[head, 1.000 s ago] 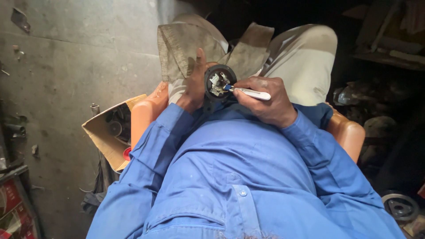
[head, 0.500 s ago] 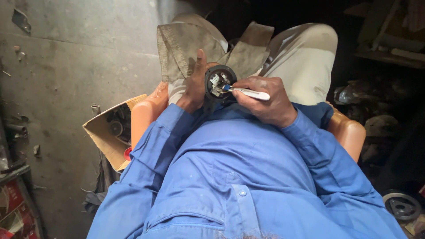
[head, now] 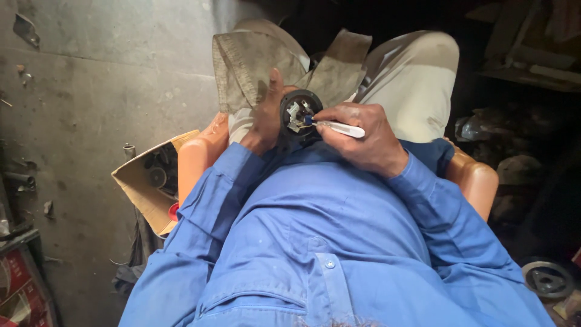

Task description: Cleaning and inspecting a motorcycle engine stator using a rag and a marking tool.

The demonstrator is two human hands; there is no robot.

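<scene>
Two hands: both busy at my lap, mid-scene.
Left hand: fingers clenched round the round black motor hub, steadying it.
Right hand: fingers grasping a white-handled tool, tip in the hub.
Fan blades: spread far of the hub.
Cardboard box: left, on the floor.

Grey concrete floor fills the left; an orange plastic chair sits center; dim clutter at right.
</scene>
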